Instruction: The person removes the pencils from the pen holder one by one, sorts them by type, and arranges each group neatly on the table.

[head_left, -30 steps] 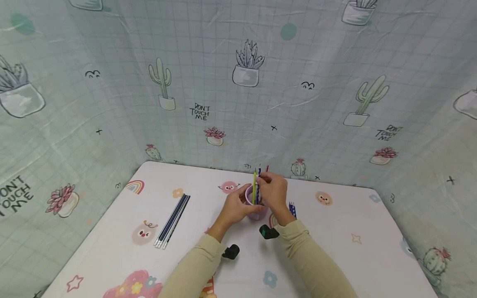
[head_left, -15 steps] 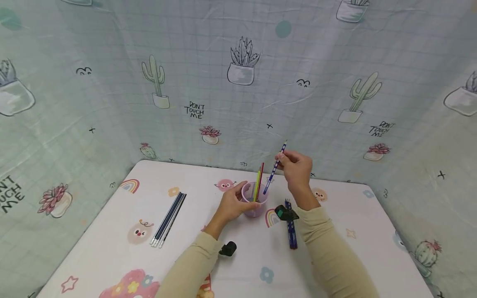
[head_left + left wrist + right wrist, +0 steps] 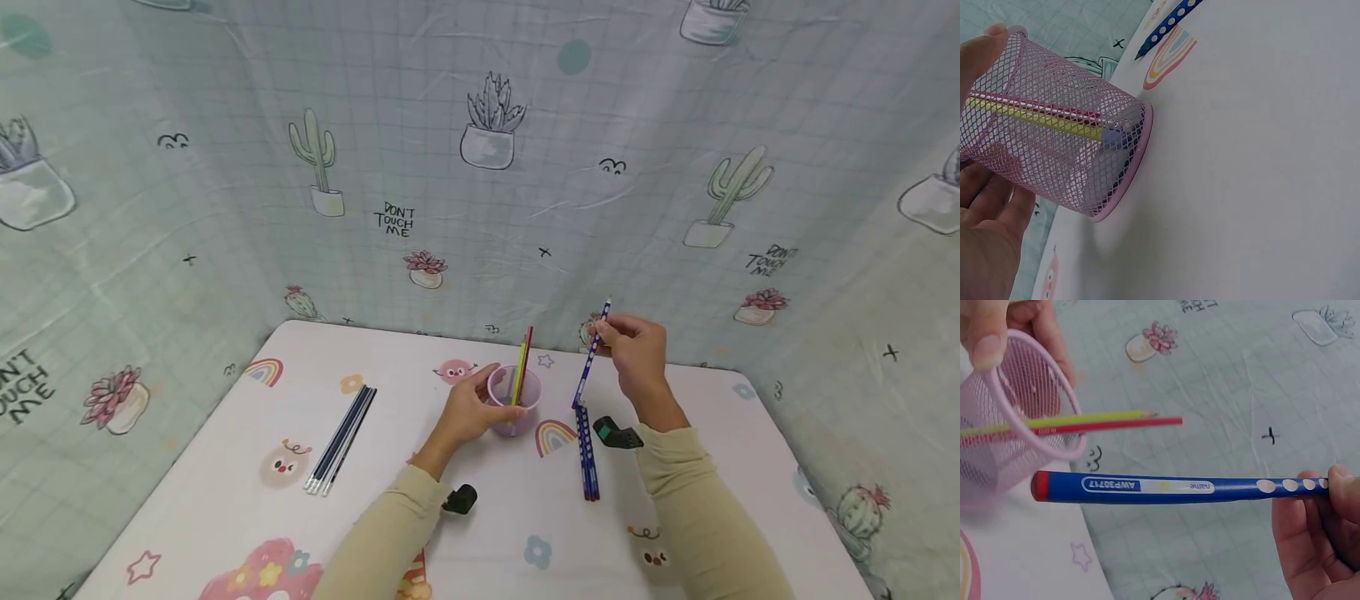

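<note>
My left hand grips the pink mesh pencil cup, thumb over the rim and fingers round its side. A yellow-green pencil and a red pencil lean inside it. To the cup's right, my right hand is raised and pinches a dark blue pencil near its sharpened end. In the right wrist view this pencil shows pale oval dots, a name label and a red butt end. Its butt hangs over the far end of several blue dotted pencils on the table.
A row of several dark pencils with white ends lies on the left of the white patterned table. A cactus-print cloth hangs behind and on both sides. Small black wrist cameras stick out near the sleeves.
My right hand has lifted the blue dotted pencil out of the cup and carried it right, over the blue pencils on the table. My left hand keeps holding the cup.
</note>
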Tool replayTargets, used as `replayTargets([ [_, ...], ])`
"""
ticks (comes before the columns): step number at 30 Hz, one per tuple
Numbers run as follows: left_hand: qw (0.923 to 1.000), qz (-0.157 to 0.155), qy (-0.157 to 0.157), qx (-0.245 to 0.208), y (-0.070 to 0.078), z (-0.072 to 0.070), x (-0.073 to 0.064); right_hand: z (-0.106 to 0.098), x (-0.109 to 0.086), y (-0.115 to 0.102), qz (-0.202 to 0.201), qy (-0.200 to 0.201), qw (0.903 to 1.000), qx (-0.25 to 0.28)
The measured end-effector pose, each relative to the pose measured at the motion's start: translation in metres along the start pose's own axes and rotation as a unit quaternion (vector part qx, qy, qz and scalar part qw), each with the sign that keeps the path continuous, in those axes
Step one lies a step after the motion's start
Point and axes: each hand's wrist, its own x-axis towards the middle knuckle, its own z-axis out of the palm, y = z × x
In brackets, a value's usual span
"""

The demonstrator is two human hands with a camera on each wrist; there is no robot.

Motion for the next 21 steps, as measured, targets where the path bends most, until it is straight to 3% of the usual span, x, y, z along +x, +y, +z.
replayTargets([
  [10, 1.0, -0.004, -0.004, -0.005, -0.002, -0.001, 0.001, -0.023, 0.0, 0.023, 0.036, -0.039, 0.9977, -0.042],
  [21, 0.9999, -0.01, -0.005, -0.003, -0.001, 0.0, 0.0, -0.038, 0.003, 0.06, 0.097, -0.053, 0.9901, -0.086],
])
